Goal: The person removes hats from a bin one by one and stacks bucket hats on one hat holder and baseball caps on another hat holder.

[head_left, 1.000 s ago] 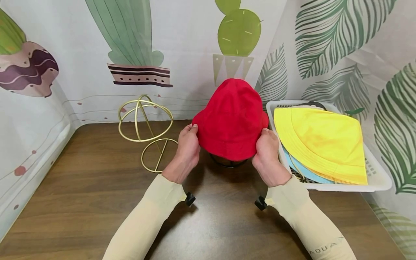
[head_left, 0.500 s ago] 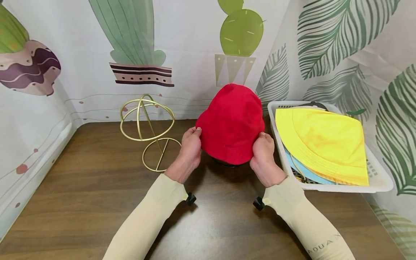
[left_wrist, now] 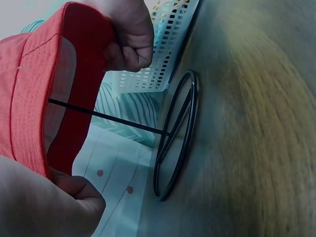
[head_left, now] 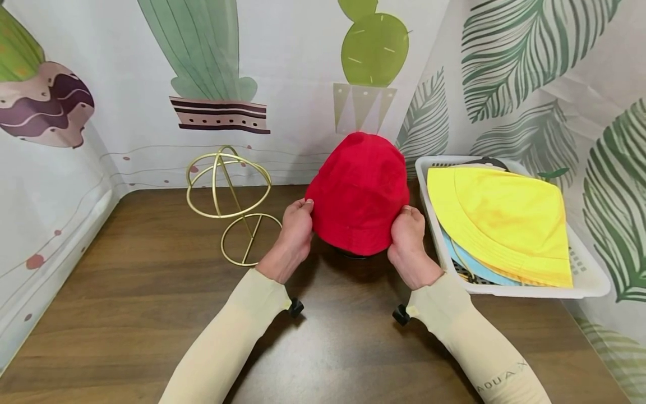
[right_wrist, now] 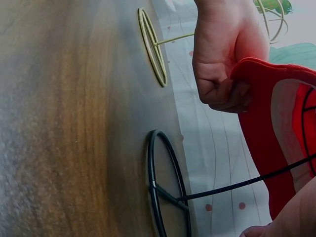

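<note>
Left hand (head_left: 295, 227) and right hand (head_left: 407, 235) pinch the red bucket hat (head_left: 359, 193), seemingly soft and light, sensibly by its brim (head_left: 359, 240).

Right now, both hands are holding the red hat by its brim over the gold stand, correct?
The stand's colour is wrong: the left wrist view shows a black stand under the red hat. The left hand and right hand do hold its brim.

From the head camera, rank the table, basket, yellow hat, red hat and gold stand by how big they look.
Largest first:
Table
Basket
Yellow hat
Red hat and gold stand: spans look alike, so unranked
</note>
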Motion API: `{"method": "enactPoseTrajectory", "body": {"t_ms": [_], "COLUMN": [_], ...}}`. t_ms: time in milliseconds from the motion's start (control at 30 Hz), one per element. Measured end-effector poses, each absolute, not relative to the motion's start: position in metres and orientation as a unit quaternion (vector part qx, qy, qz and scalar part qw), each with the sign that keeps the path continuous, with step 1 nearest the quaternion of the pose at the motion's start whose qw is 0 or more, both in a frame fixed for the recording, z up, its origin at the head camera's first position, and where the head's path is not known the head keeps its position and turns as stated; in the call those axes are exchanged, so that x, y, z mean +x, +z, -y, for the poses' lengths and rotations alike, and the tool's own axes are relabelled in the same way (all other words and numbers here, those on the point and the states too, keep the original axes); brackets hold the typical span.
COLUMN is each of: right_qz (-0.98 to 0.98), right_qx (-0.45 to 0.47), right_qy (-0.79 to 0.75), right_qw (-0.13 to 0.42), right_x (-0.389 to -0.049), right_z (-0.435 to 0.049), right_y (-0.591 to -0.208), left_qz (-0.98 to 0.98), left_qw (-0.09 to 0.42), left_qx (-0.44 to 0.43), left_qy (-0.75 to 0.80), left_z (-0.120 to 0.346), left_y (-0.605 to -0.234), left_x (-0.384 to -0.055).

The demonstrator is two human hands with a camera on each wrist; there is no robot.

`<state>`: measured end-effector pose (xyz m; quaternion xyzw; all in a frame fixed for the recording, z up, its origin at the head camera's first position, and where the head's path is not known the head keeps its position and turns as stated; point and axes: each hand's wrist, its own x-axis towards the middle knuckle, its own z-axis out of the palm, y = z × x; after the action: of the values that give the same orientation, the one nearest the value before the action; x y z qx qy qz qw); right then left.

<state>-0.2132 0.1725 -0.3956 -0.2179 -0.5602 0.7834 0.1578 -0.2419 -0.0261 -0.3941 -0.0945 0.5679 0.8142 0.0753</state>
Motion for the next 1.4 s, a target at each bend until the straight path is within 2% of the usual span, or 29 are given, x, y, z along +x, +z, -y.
{"method": "enactPoseTrajectory", "body": {"t_ms": [600, 900, 1133, 1400], "right_qz": [0.558, 0.566, 0.600, 0.690], "right_qx": [-0.218, -0.190, -0.153, -0.165], "right_qy": [0.782, 0.788, 0.770, 0.685], "right_qw": [0.171, 0.148, 0.155, 0.168], "right_x": [-0.205, -0.202, -0.202, -0.199], "right_z": [-0.171, -0.175, -0.176, -0.178], "right_y": [-0.387, -0.381, -0.377, -0.370], "left_qz": [-0.568, -0.627, -0.678, -0.728], "left_qw": [0.068, 0.017, -0.006, -0.060], "left_qx": [-0.100, -0.075, -0.064, -0.039], "left_qy": [0.814, 0.775, 0.732, 0.681], "left_z": [0.027, 0.026, 0.024, 0.018], "left_y": [-0.393, -0.390, -0.384, -0.380], "left_x": [-0.242, -0.238, -0.234, -0.231]}}
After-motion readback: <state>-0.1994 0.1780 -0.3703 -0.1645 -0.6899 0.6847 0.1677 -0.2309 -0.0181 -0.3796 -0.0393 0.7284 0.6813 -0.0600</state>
